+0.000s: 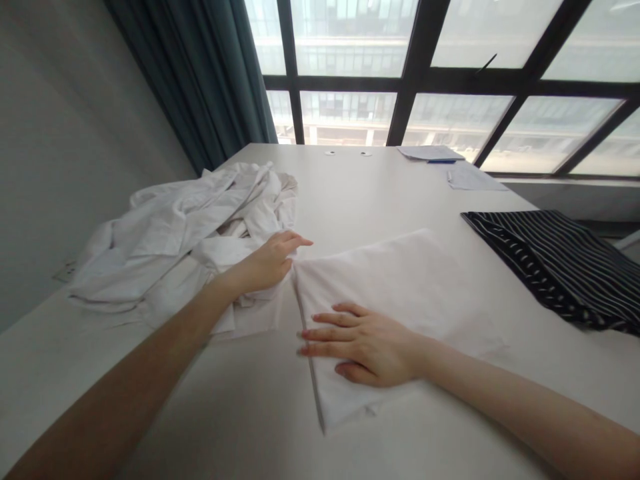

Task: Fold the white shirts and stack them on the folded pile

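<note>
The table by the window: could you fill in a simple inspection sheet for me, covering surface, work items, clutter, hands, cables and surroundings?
Surface: white table, light and smooth-looking.
Work items: flat white cloth in front; crumpled white heap to its left.
Clutter: striped black cloth at right; papers near the far end.
Hands: right hand spread on the flat white cloth; left hand near its left corner, grip unclear.
Cables: nothing seen.
Surroundings: dark-framed window, blue-grey curtain, grey wall.

No text, label, brand, number or sign is legible. Any print on the papers (429, 153) is too small to read.
</note>
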Demonstrator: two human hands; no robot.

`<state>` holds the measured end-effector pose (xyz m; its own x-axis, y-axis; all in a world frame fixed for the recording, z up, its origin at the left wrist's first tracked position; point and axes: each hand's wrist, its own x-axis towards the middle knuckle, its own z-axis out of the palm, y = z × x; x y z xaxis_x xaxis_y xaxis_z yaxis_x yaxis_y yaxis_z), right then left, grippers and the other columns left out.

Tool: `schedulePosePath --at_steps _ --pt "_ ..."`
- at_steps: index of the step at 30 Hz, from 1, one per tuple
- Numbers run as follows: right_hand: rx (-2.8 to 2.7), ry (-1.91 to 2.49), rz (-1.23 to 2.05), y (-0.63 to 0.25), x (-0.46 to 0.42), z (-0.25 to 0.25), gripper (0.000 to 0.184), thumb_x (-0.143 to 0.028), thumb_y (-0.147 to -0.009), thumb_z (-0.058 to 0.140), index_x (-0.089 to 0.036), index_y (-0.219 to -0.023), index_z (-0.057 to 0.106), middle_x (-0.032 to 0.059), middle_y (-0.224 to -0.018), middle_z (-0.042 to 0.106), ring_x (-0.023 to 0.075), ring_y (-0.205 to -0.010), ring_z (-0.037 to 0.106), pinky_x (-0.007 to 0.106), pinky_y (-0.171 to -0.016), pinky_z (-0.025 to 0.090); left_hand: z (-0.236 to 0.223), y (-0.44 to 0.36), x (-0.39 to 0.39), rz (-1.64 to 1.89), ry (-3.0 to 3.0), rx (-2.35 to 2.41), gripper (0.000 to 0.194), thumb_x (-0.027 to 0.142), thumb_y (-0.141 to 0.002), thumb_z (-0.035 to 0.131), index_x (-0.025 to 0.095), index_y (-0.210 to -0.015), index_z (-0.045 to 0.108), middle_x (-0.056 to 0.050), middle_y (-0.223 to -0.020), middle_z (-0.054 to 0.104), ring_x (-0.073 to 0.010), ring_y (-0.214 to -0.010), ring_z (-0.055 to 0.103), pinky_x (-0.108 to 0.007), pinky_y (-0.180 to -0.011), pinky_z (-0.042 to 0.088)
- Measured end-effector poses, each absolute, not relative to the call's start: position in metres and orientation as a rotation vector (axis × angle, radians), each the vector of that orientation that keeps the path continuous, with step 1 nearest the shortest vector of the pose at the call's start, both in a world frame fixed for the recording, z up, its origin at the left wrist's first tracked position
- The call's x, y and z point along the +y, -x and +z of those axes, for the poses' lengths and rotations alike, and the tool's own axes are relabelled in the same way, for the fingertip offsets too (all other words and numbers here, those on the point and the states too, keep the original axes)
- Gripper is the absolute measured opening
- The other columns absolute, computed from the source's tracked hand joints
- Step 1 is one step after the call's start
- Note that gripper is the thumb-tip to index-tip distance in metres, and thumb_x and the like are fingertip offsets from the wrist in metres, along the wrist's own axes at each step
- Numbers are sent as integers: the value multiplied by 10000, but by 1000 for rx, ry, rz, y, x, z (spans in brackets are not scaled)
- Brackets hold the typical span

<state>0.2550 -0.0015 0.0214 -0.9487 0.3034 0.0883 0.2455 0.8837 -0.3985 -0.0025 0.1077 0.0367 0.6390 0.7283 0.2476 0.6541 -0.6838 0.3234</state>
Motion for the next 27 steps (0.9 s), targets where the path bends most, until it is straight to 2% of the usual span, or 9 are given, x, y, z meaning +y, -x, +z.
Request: schedulePosePath --at_steps 4,7,12,17,18,20,23,24,27 --pt "-2877 494 567 -250 -9 18 511 -353 -1020 367 -263 -1522 338 16 -1580 352 196 -1469 250 427 -1193 136 26 -39 91 521 -2684 1128 423 287 -994 372 145 -1372 497 -123 -1412 533 -232 -1318 468 -404 -1128 356" --pt "-2859 553 570 -246 -16 16 532 -410 -1030 337 -237 -1532 319 42 -1594 320 222 -1478 227 468 -1196 135 10 -60 89 376 -2813 1203 441 346 -1027 360 164 -1419 448 -128 -1485 470 -276 -1386 401 -491 -1151 275" --pt "-2868 565 586 -243 -24 13 565 -474 -1021 342 -232 -1531 330 66 -1609 272 252 -1492 178 517 -1201 130 -5 -61 94 410 -2918 1202 443 387 -1044 327 217 -1443 419 -108 -1493 469 -270 -1408 377 -482 -1156 232" --pt "-2854 505 710 -248 -31 23 544 -480 -1016 372 -248 -1507 382 80 -1614 249 255 -1492 178 509 -1205 149 -4 -60 92 405 -2921 1211 449 389 -1042 328 204 -1440 421 -121 -1489 472 -272 -1407 380 -483 -1154 231" --pt "-2844 473 767 -250 -31 27 534 -474 -1008 405 -245 -1490 413 78 -1607 273 248 -1488 196 490 -1208 157 -4 -61 92 395 -2920 1214 448 387 -1042 327 200 -1438 422 -121 -1490 471 -273 -1410 375 -488 -1155 227" --pt "-2810 376 912 -257 -25 38 449 -415 -1001 463 -221 -1399 532 66 -1528 441 207 -1446 317 406 -1200 223 -3 -61 92 367 -2921 1207 447 381 -1041 329 194 -1436 424 -121 -1494 465 -278 -1420 357 -503 -1157 217" --pt "-2667 499 978 -275 -5 54 295 -286 -1012 440 -217 -1164 684 33 -1190 714 153 -1239 566 309 -1091 398 -2 -59 93 323 -2933 1167 446 381 -1036 346 196 -1434 426 -119 -1502 455 -284 -1441 317 -522 -1164 189" --pt "-2590 646 894 -283 4 57 295 -267 -1011 425 -228 -1109 700 32 -1110 737 162 -1171 609 325 -1048 439 -2 -58 93 313 -2939 1152 446 382 -1033 354 199 -1433 427 -119 -1505 450 -283 -1446 306 -521 -1168 179" --pt "-2402 1027 466 -310 37 57 297 -267 -990 415 -245 -1092 693 60 -1118 721 217 -1100 632 409 -989 466 -2 -57 92 320 -2942 1130 446 379 -1026 371 202 -1432 429 -124 -1509 442 -275 -1445 309 -512 -1173 171"
